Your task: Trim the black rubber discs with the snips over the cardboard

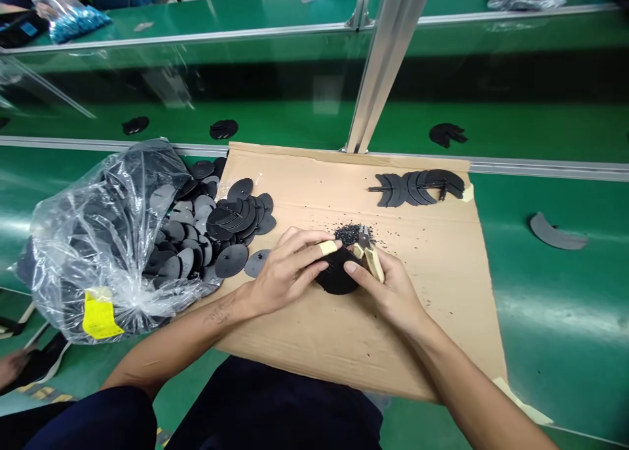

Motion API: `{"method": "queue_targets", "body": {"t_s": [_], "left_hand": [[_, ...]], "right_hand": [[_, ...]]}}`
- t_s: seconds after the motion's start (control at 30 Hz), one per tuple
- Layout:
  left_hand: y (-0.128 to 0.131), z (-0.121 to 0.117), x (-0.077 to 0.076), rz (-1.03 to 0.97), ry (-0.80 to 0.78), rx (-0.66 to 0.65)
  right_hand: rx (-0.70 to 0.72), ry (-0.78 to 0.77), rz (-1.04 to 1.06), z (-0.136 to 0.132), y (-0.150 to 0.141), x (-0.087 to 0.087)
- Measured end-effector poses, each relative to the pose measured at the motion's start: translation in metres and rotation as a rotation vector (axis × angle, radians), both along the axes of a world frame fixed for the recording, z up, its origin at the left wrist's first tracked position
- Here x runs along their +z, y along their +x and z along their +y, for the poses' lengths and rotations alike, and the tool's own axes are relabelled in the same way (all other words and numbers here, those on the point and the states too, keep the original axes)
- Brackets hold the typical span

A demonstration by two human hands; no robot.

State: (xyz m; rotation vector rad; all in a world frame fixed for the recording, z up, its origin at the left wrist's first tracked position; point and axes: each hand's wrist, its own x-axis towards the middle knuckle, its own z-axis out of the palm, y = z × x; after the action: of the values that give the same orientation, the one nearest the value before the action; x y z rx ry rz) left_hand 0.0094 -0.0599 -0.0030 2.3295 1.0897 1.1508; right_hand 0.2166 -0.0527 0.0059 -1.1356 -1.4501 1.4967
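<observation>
A black plastic disc (338,273) is held over the cardboard between my two hands. My left hand (289,270), with a yellow wrap on one finger, pinches the disc's left side. In my right hand (393,286) is a pair of cutting nippers (372,260) with cream handles; its metal jaws point away from me. The right thumb also presses on the disc. Just beyond the disc lies a heap of small black plastic scraps (351,232). To the left, several dark discs (236,217) are piled beside my left hand.
A clear plastic bag (98,227) full of discs lies at the left. Curved black pieces (417,187) overlap in a row on the cardboard sheet (314,338). One grey curved piece (557,232) rests on the green table. A metal post (386,63) stands behind the cardboard.
</observation>
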Motion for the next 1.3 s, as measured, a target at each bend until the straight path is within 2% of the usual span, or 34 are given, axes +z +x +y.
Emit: {"method": "queue_targets", "body": {"t_s": [0.23, 0.4, 0.57, 0.67, 0.77, 0.87, 0.97, 1.07, 1.13, 1.3], "left_hand": [[0.002, -0.004, -0.004, -0.169, -0.191, 0.03], [0.004, -0.006, -0.013, -0.308, -0.496, -0.04], [0.003, -0.006, -0.013, -0.327, -0.591, -0.098], [0.001, -0.005, -0.011, -0.292, -0.586, -0.107], [0.0, -0.005, -0.009, -0.235, -0.492, -0.103], [0.0, -0.005, -0.006, -0.081, -0.303, -0.11], [0.001, -0.005, -0.006, 0.053, -0.156, -0.12], [0.002, -0.004, -0.006, -0.031, -0.137, -0.117], [0.002, -0.003, -0.004, -0.125, -0.165, -0.118], [0.0, -0.002, 0.0, -0.228, -0.156, -0.13]], "right_hand": [[0.001, 0.018, -0.033, -0.002, 0.0, 0.001], [-0.005, 0.053, -0.031, -0.003, 0.0, 0.0], [-0.001, 0.103, -0.062, -0.003, 0.001, -0.001], [0.008, 0.135, -0.093, -0.003, 0.0, -0.001], [-0.002, 0.196, -0.16, -0.004, 0.001, -0.001], [-0.055, 0.349, -0.236, -0.004, 0.002, -0.001], [-0.014, 0.554, -0.256, -0.003, 0.005, -0.002], [0.076, 0.735, -0.266, -0.001, 0.007, -0.004], [0.076, 0.827, -0.268, -0.001, 0.008, -0.006], [0.064, 0.948, -0.255, -0.001, 0.009, -0.009]]}}
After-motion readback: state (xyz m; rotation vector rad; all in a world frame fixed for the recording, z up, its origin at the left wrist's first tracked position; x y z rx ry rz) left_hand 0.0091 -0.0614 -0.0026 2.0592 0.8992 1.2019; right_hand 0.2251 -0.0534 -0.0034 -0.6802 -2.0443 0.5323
